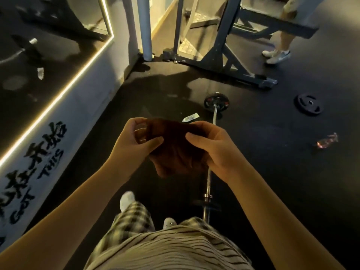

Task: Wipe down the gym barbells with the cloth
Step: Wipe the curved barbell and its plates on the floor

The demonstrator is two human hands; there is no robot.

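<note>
Dark gym floor (263,152), barbell (214,115) lying along it, dark cloth (175,149) above, left hand (134,141) and right hand (212,145) pinching its top corners, fingers curled over the folds

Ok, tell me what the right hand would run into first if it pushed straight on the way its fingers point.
The right hand points across at the left hand, so it would first bunch up the cloth both are gripping, then probably meet that hand; depth is hard to judge.

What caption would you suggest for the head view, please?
Left hand and right hand hold a dark cloth above a barbell on the gym floor.
</note>
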